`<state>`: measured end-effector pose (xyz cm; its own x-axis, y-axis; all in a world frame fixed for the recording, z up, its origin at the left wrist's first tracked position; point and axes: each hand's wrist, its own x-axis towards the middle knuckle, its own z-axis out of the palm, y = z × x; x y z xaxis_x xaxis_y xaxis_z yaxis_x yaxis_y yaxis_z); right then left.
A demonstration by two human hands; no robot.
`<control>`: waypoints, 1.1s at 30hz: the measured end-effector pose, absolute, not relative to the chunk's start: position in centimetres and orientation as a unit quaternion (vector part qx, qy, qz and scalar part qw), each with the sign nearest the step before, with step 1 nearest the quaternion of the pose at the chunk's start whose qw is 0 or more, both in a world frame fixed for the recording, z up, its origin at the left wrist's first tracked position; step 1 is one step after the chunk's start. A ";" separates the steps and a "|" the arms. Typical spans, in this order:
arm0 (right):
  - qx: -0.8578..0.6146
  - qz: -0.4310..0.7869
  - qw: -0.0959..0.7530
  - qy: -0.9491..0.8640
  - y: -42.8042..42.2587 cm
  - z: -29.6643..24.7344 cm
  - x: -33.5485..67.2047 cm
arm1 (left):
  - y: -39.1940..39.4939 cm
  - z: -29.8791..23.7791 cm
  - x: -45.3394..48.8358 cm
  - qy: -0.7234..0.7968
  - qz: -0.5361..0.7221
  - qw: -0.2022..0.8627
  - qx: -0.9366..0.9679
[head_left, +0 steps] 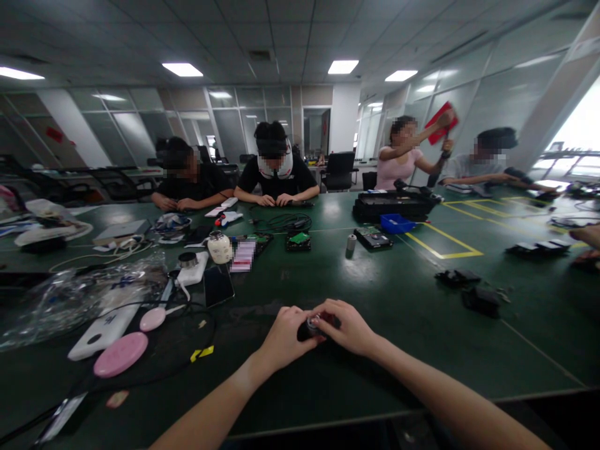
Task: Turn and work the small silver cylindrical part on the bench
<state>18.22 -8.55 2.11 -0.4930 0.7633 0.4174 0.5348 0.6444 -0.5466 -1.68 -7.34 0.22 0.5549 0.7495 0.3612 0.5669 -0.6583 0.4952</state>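
Observation:
In the middle near part of the green table, my left hand [284, 339] curls its fingers and thumb around a small, dark, round metallic piece [311, 324]. My right hand [350, 326] meets it from the other side, its fingertips closed on the top of the same piece. Most of that piece is hidden by my fingers, so its exact kind does not show. Farther off, a silver metal cylinder [351, 243] stands upright on the table. Beside the cylinder lies a hard drive [373, 238]. A green circuit board [299, 239] sits on a dark unit to the left.
A phone [218, 285], a cream-coloured jar [219, 247], a pink disc [120, 354] and clear plastic wrap [89, 297] crowd the left. Black plastic parts [480, 300] lie right. A blue tray [396, 223] stands farther back. Several people [276, 169] sit or stand across the table.

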 end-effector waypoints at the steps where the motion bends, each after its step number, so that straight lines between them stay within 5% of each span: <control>1: -0.380 0.178 0.323 -0.848 -8.6 2.2 18.2 | -7.3 0.2 -1.7 0.383 0.280 0.163 0.865; 14: -0.414 0.319 0.369 -0.768 -7.9 1.9 18.6 | -7.7 0.8 -1.7 0.390 0.267 0.168 0.865; 33: -0.407 0.331 0.376 -0.764 -7.9 2.0 18.8 | -7.4 0.5 -1.8 0.386 0.267 0.165 0.867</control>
